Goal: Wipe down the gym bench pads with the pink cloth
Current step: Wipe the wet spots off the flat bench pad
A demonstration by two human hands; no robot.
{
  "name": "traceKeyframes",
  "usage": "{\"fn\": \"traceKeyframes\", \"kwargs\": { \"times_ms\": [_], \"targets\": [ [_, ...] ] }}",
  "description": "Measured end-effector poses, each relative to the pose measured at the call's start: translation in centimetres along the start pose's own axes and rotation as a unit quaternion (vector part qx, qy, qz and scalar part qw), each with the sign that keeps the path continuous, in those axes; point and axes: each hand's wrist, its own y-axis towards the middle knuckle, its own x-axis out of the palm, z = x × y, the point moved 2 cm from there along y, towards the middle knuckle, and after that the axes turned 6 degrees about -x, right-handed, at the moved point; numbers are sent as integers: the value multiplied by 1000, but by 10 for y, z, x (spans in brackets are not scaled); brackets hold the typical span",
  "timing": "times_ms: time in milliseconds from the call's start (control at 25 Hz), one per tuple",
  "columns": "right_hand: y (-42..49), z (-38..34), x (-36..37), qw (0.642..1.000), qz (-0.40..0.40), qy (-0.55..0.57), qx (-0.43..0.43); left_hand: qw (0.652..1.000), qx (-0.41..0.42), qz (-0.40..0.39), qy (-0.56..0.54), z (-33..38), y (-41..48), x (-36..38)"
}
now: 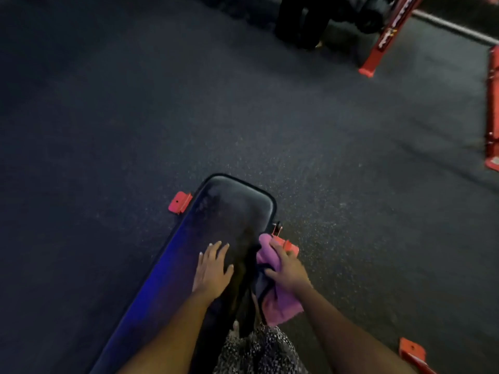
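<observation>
While right grip (286, 268) presses it, pink cloth (280, 303) overhangs bench pad (232, 211).

One bench pad (232, 209), one pink cloth (278, 303)

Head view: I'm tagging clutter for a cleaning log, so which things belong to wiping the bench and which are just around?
In the job:
- black bench pad
- pink cloth, pressed to the pad's right edge by the right hand
- left hand, flat on the pad

Just around:
- red rack upright
- red frame rail
- dark rubber floor
</observation>
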Motion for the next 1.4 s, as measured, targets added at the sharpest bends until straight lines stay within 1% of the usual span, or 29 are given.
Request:
{"fn": "traceKeyframes", "kwargs": {
  "times_ms": [40, 120, 240, 360, 480, 600, 760, 880, 1000, 1080, 1160, 1280, 1400],
  "targets": [
    [-20, 4, -7, 1000, -11, -28, -8, 999, 23, -24, 12, 5, -16, -6],
    [-58, 15, -21, 999, -4, -51, -16, 996, 62, -66, 15, 18, -40, -19],
    [-112, 42, -38, 999, 19, -38, -16, 990, 97, -105, -18, 49, -60, -32],
    [-155, 83, -48, 996, 84, 9, 20, 981, 129, -135, -44, 85, -67, -35],
    [-186, 127, -58, 983, 158, 73, 61, 975, 167, -143, -32, 128, -59, -32],
    [-215, 180, -81, 966, 211, 114, 98, 962, 219, -161, -5, 197, -48, -22],
    [-241, 265, -115, 925, 290, 187, 160, 944, 267, -189, 36, 319, -21, 2],
    [-258, 329, -144, 907, 313, 212, 186, 928, 307, -200, 70, 416, -8, 18],
    [-272, 399, -178, 895, 320, 216, 223, 924, 311, -202, 93, 511, 0, 37],
    [-272, 440, -203, 899, 312, 208, 225, 925, 306, -205, 94, 564, 10, 54],
    [-264, 468, -234, 906, 305, 191, 224, 925, 299, -214, 93, 597, 19, 70],
    [-235, 510, -289, 902, 319, 196, 216, 930, 267, -228, 107, 634, 41, 99],
    [-189, 553, -355, 909, 323, 206, 162, 931, 238, -241, 134, 676, 75, 123]
  ]
}}
